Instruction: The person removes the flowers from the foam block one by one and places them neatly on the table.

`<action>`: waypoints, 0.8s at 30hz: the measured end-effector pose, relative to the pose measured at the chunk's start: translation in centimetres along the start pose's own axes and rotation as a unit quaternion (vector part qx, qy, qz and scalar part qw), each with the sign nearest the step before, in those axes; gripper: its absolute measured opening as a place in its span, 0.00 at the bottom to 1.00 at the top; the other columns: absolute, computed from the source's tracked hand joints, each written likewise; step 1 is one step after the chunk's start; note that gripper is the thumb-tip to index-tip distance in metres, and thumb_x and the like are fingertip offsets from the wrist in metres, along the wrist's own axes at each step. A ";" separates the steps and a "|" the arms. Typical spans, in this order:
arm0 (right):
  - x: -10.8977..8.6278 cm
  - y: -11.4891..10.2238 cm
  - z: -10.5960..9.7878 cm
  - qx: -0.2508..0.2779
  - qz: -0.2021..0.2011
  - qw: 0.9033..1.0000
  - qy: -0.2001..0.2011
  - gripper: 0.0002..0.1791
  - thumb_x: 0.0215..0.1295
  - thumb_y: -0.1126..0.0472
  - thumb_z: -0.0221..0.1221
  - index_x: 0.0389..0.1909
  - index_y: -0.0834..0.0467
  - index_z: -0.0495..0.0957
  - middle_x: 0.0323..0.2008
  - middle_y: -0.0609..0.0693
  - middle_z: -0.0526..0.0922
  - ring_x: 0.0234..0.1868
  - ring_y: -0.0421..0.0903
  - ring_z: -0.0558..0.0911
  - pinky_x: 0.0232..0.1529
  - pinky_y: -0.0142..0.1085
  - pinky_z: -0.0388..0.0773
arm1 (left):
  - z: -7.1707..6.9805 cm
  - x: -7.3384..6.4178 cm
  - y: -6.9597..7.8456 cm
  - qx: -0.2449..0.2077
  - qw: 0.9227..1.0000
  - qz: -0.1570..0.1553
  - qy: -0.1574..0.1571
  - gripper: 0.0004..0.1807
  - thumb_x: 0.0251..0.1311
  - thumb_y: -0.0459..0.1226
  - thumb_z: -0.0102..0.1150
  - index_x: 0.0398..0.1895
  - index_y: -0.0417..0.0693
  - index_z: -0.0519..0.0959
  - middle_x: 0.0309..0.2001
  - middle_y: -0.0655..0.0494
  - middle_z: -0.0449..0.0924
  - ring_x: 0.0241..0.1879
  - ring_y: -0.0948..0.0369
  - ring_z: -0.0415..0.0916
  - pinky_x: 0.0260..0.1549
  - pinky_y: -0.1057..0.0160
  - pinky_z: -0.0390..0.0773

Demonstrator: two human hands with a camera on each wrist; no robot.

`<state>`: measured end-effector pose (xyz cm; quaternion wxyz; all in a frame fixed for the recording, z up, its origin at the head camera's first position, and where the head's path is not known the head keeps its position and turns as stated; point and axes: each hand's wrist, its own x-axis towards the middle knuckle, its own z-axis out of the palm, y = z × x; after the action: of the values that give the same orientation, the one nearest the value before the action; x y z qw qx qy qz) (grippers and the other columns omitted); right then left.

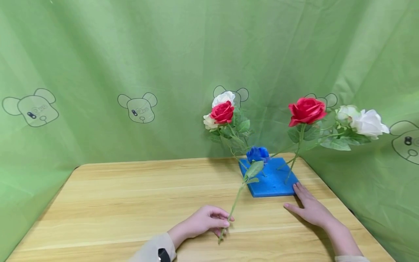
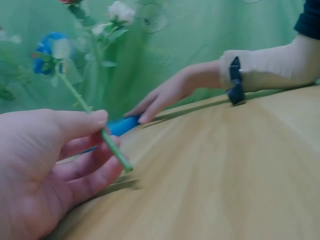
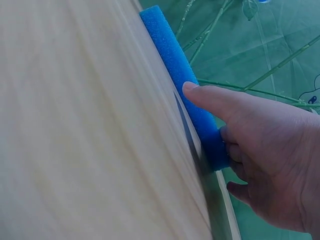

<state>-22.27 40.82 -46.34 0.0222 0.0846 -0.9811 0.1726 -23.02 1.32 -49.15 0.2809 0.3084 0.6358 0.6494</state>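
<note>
In the head view my left hand (image 1: 209, 222) pinches the green stem of a blue rose (image 1: 258, 154) near its lower end. The stem slants up and away, its bloom in front of the blue foam board (image 1: 271, 183). In the left wrist view, thumb and fingers of the left hand (image 2: 65, 155) hold the stem (image 2: 117, 152), its cut end free. My right hand (image 1: 312, 209) touches the board's near right corner, fingers extended and thumb spread. The right wrist view shows the right hand (image 3: 260, 145) at the foam edge (image 3: 175, 55).
A red rose (image 1: 222, 112) and white roses (image 1: 224, 98) lean left from the board. Another red rose (image 1: 307, 111) and a white rose (image 1: 370, 123) lean right. The board lies on a wooden table (image 1: 131, 196) near its back right corner, before a green curtain (image 1: 163, 54).
</note>
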 end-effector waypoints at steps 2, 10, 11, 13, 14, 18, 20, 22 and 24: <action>0.0 -0.1 0.0 0.002 -0.002 1.000 0.001 0.50 0.65 0.40 0.57 0.71 0.74 0.51 0.72 0.76 0.49 0.71 0.74 0.52 0.64 0.70 0.56 | -1.0 -0.8 0.0 -0.005 1.000 -0.013 -0.007 0.16 0.62 0.36 0.62 0.51 0.36 0.80 0.51 0.34 0.82 0.29 0.66 0.82 0.30 0.67 0.85; 0.0 -0.2 -0.1 0.005 0.001 1.000 -0.002 0.51 0.65 0.40 0.58 0.71 0.74 0.51 0.72 0.75 0.49 0.71 0.74 0.52 0.64 0.70 0.56 | -3.9 -4.0 0.4 -0.017 0.999 -0.039 -0.017 0.19 0.62 0.35 0.62 0.52 0.32 0.78 0.54 0.33 0.79 0.32 0.66 0.82 0.29 0.69 0.84; -0.1 -0.2 -0.1 0.006 0.001 1.000 -0.002 0.51 0.65 0.40 0.58 0.72 0.74 0.50 0.72 0.75 0.49 0.71 0.74 0.52 0.64 0.70 0.56 | -4.2 -4.4 0.4 -0.019 0.999 -0.040 -0.018 0.19 0.62 0.35 0.62 0.53 0.31 0.78 0.54 0.33 0.79 0.32 0.66 0.82 0.29 0.69 0.84; 0.0 -0.2 -0.1 0.004 0.000 1.000 -0.001 0.50 0.65 0.40 0.57 0.72 0.73 0.50 0.72 0.75 0.48 0.71 0.74 0.51 0.64 0.70 0.56 | -4.7 -5.1 0.5 -0.024 0.999 -0.041 -0.019 0.20 0.62 0.34 0.61 0.53 0.30 0.77 0.55 0.31 0.78 0.32 0.66 0.82 0.30 0.69 0.84; 0.0 -0.2 0.0 0.004 0.000 1.000 0.000 0.50 0.65 0.40 0.57 0.72 0.73 0.50 0.72 0.75 0.48 0.71 0.74 0.51 0.64 0.70 0.56 | -5.0 -5.5 0.5 -0.028 0.999 -0.041 -0.020 0.20 0.62 0.34 0.61 0.53 0.29 0.76 0.55 0.30 0.77 0.32 0.67 0.82 0.30 0.69 0.85; -0.1 -0.1 0.0 0.007 0.001 1.000 -0.001 0.50 0.65 0.41 0.57 0.72 0.73 0.50 0.72 0.75 0.48 0.72 0.74 0.50 0.64 0.70 0.55 | -5.9 -7.0 0.7 -0.032 0.999 -0.033 -0.014 0.22 0.62 0.35 0.61 0.54 0.26 0.74 0.51 0.27 0.78 0.32 0.67 0.82 0.31 0.69 0.85; -0.1 -0.1 0.0 0.008 0.001 1.000 -0.002 0.50 0.66 0.41 0.57 0.72 0.73 0.49 0.72 0.75 0.47 0.72 0.74 0.50 0.64 0.70 0.55 | -6.3 -7.8 0.8 -0.037 0.999 -0.031 -0.007 0.22 0.63 0.35 0.60 0.54 0.25 0.74 0.46 0.33 0.82 0.32 0.67 0.82 0.30 0.69 0.84; 0.0 0.0 0.0 0.008 0.001 1.000 -0.003 0.50 0.66 0.40 0.57 0.72 0.73 0.49 0.72 0.75 0.47 0.72 0.74 0.49 0.64 0.71 0.55 | -6.8 -8.5 0.8 -0.041 0.999 -0.025 0.000 0.23 0.63 0.34 0.60 0.55 0.24 0.73 0.41 0.43 0.84 0.32 0.67 0.82 0.30 0.70 0.84; 0.0 0.0 0.0 0.008 0.000 1.000 -0.002 0.50 0.66 0.41 0.57 0.72 0.73 0.49 0.72 0.75 0.47 0.72 0.74 0.50 0.64 0.71 0.54 | -7.2 -9.1 0.7 -0.050 0.999 -0.022 0.005 0.23 0.63 0.34 0.59 0.55 0.22 0.72 0.38 0.52 0.85 0.32 0.67 0.82 0.31 0.69 0.84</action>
<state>-22.26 40.79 -46.35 0.0199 0.0852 -0.9798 0.1801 -22.51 -10.33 -48.82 0.3073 0.2769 0.6107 0.6753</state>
